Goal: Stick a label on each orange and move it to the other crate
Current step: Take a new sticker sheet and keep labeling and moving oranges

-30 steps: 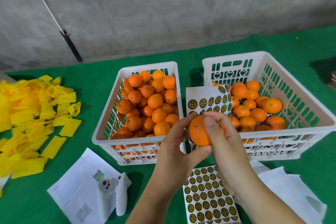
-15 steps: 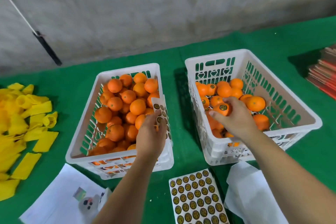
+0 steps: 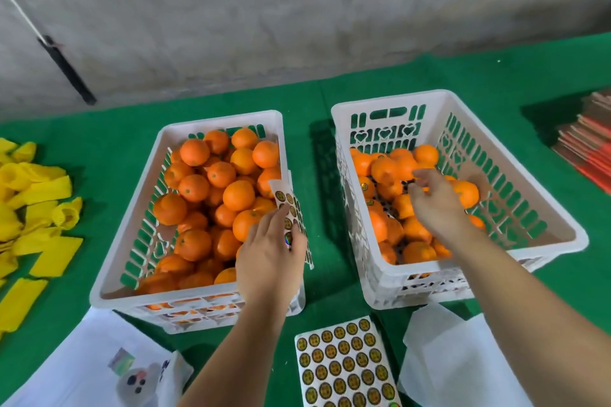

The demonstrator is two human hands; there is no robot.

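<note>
Two white crates stand on the green cloth. The left crate (image 3: 109,274) is heaped with unlabelled oranges (image 3: 238,195). The right crate (image 3: 562,225) holds fewer oranges (image 3: 418,251), some showing round labels. My left hand (image 3: 269,261) reaches into the left crate's near right corner and pinches a partly used label sheet (image 3: 291,208) against its fingers. My right hand (image 3: 433,201) hovers over the oranges in the right crate, fingers loosely spread and holding nothing.
A full label sheet (image 3: 344,367) lies near the front edge between the crates. White papers (image 3: 82,363) and a white controller (image 3: 139,383) lie at the front left, crumpled backing paper (image 3: 449,360) at the front right. Yellow foam nets (image 3: 36,208) are piled left; red-edged cardboard (image 3: 591,142) is stacked right.
My right hand carried the labelled orange into the right crate and let it go; it is now lifted and empty. My left hand moved with the label sheet to the left crate.
</note>
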